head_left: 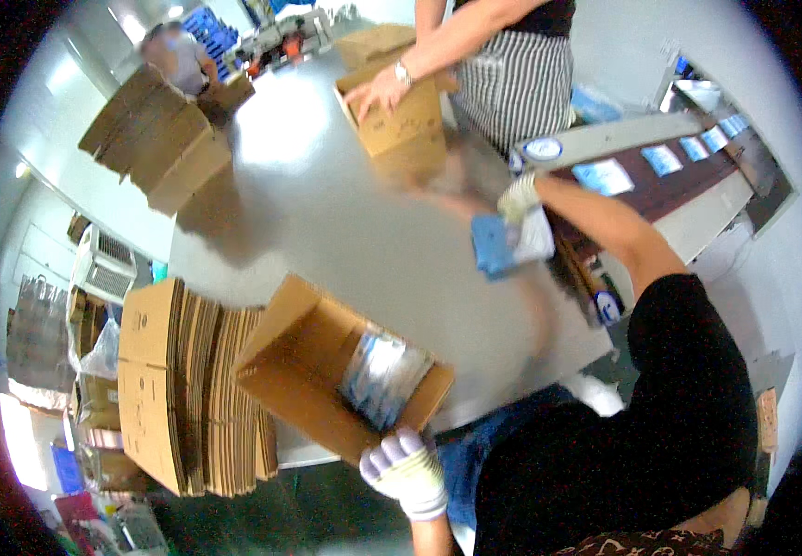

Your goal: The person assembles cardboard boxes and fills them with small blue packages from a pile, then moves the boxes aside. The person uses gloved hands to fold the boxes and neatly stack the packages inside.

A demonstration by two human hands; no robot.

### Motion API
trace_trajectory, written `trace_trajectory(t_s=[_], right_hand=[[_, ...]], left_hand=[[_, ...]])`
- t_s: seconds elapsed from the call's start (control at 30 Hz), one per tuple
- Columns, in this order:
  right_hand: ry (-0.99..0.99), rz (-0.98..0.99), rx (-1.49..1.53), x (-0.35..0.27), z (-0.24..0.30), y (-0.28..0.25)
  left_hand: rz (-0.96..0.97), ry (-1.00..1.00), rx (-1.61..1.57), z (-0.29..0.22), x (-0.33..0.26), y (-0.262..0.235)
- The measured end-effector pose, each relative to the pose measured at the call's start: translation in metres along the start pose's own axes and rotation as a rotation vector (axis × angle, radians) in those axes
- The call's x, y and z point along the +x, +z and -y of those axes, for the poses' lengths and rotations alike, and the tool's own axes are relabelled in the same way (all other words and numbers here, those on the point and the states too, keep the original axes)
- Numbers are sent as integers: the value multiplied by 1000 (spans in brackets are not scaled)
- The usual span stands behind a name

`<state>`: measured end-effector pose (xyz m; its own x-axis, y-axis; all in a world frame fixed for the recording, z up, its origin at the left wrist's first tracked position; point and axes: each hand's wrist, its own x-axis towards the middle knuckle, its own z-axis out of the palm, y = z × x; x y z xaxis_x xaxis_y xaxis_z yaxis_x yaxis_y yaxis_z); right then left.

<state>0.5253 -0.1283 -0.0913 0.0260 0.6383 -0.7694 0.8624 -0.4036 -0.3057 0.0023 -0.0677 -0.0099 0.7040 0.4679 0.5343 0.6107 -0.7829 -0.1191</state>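
Observation:
My left hand (404,471), in a white knitted glove, is closed on the near edge of an open cardboard box (294,394). The box tilts toward me, and several shiny blue-and-silver packets (384,375) lie inside it. Over the right part of the table, my gloved right hand (519,199) grips a blue-and-white packet (503,246). That packet is blurred, so I cannot tell whether it is one or more. Just right of this hand is the end of a conveyor belt (637,190).
Folded cardboard boxes (197,389) stand stacked at the left of the grey table (327,222). More cardboard (156,139) sits at the far left. Opposite, a co-worker's hand (382,91) rests on another box (401,139). Blue-and-white packets (663,160) lie spaced along the belt.

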Motion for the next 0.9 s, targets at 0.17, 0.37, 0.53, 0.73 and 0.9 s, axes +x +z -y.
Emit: trace_trajectory(t_s=[0.17, 0.37, 0.53, 0.73, 0.9], right_hand=[[-728, -404, -938, -40, 145, 54], [75, -276, -88, -109, 271, 30], [-972, -975, -262, -77, 322, -16], [-652, -804, -575, 33, 439, -27], [-25, -268, -1508, 111, 464, 2]], left_hand=[[50, -20, -47, 8, -5, -4], [-57, 22, -69, 22, 8, -11], [-48, 31, -46, 24, 10, -10], [-36, 47, -55, 14, 6, -12], [-98, 64, -62, 11, -1, -6]])
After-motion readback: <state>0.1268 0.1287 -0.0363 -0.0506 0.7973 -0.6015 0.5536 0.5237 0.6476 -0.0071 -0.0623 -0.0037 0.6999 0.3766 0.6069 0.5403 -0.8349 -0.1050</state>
